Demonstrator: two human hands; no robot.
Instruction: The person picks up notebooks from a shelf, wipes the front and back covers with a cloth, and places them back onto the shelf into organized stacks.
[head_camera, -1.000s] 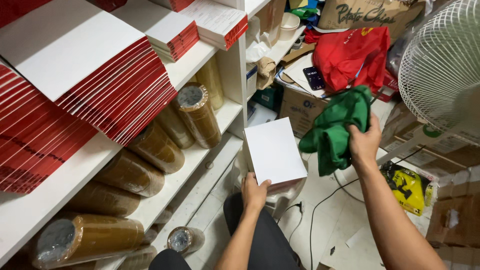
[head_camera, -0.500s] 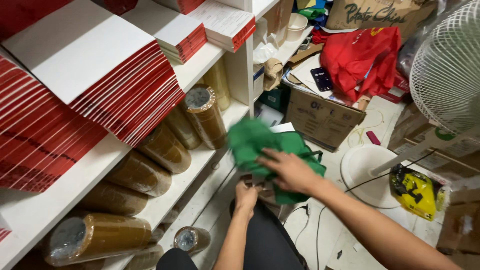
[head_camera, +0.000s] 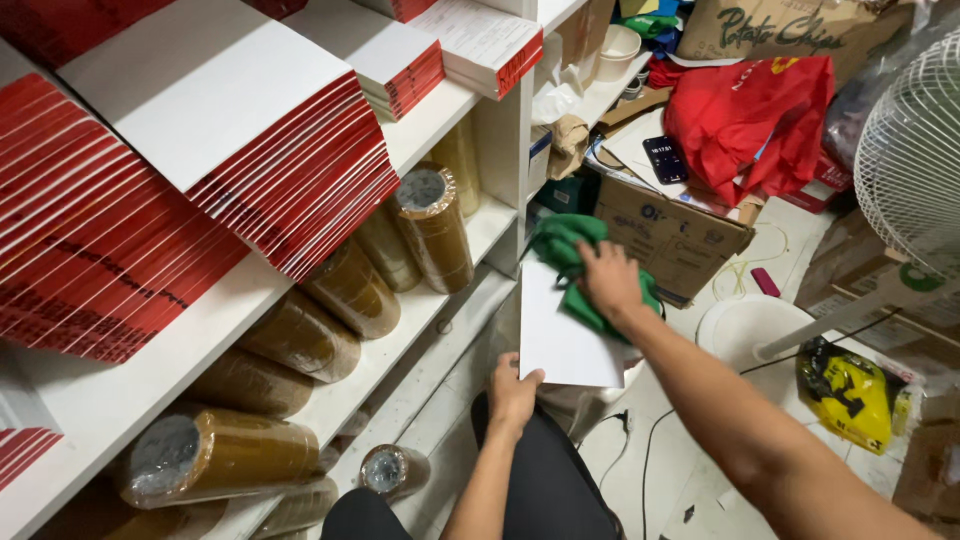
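left hand: you pinch the white board by its near edge.
right hand: you press the green cloth flat on the board's far end.
step: looks like wiping the board.
next: needs even strokes, firm grip.
around: tape rolls, red stacks.

Blank white card, flat and rectangular, held upright above the lap, pinched at its lower left corner. Bunched green cloth pressed against its upper edge, draping over the top right.
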